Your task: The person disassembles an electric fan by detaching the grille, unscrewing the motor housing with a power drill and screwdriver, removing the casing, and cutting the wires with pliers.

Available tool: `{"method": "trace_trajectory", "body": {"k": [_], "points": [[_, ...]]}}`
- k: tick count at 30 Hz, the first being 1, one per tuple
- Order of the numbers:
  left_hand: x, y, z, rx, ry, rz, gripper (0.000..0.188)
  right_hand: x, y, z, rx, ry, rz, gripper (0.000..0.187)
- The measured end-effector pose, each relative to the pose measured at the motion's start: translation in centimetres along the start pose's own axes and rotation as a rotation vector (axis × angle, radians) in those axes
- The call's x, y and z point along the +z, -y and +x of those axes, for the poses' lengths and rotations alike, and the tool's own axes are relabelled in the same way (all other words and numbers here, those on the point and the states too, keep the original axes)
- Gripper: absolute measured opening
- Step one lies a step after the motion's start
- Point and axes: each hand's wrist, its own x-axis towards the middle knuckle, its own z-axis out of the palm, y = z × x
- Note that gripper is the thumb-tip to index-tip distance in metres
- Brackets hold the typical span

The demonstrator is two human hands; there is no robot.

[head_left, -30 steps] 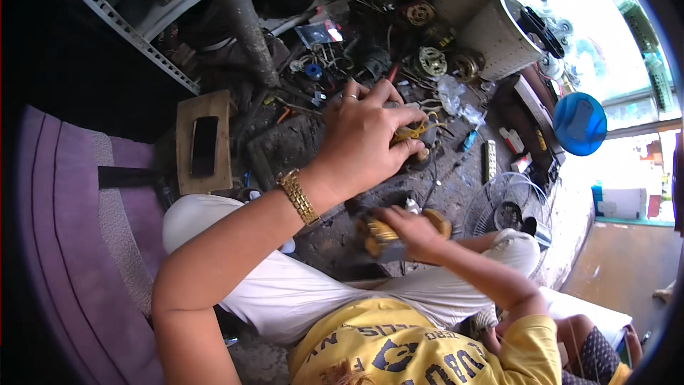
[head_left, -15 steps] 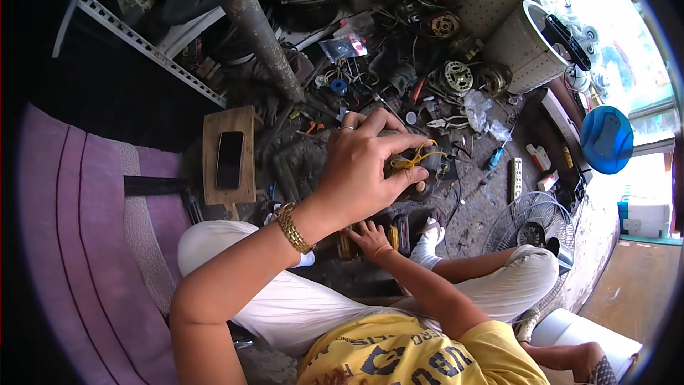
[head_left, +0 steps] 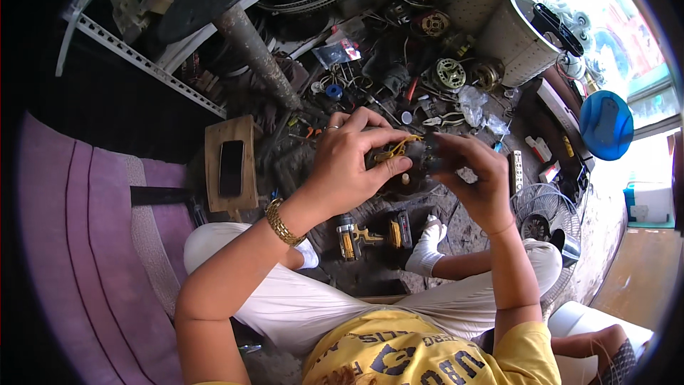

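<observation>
My left hand is closed on a dark, round electric motor, holding it up in front of me. Yellow wires bunch between its thumb and index finger. On the motor's other side my right hand curls its fingers around the right end; the fingertips are dark and a little blurred. Part of the motor is hidden behind both hands. Below them a yellow-and-black cordless drill lies on the floor between my feet, with what looks like its battery pack at the handle end.
A wooden stool with a black phone stands at left. Pliers, motor parts and plastic bags litter the floor ahead. A fan guard sits by my right knee; a metal post rises ahead left.
My right hand has come up from the drill on the floor to the motor's right side. The left hand keeps hold of the motor, shifted slightly left.
</observation>
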Motion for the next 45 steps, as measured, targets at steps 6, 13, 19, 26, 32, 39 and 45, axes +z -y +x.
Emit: {"method": "trace_trajectory", "body": {"k": [6, 13, 19, 26, 32, 39, 45], "points": [[-0.7, -0.5, 0.7, -0.020, 0.092, -0.009, 0.039, 2.0, -2.9, 0.5, -0.091, -0.063, 0.065, 0.043], [-2.1, 0.2, 1.0, 0.023, 0.217, -0.064, 0.054, -0.3, -8.9, 1.0, 0.377, -0.191, 1.121, 0.027], [-3.0, 0.7, -0.5, -0.005, 0.255, -0.013, 0.056, 0.2, -16.7, 2.1, 0.599, -0.153, 1.585, 0.011], [-3.8, 0.1, -2.0, -0.036, 0.330, -0.005, 0.061, 4.1, -26.2, 5.9, 0.747, 0.106, 1.626, 0.005], [-4.3, 1.9, -3.2, -0.094, 0.354, -0.016, 0.065, 11.4, -32.3, 8.9, 0.774, 0.262, 1.629, 0.011], [-5.5, 5.7, -4.0, -0.173, 0.319, -0.039, 0.065, 20.6, -36.9, 10.5, 0.956, 0.640, 1.309, 0.025], [-6.0, 7.1, -3.9, -0.220, 0.344, -0.077, 0.064, 28.0, -38.3, 13.1, 1.152, 0.811, 1.411, 0.018]]}}
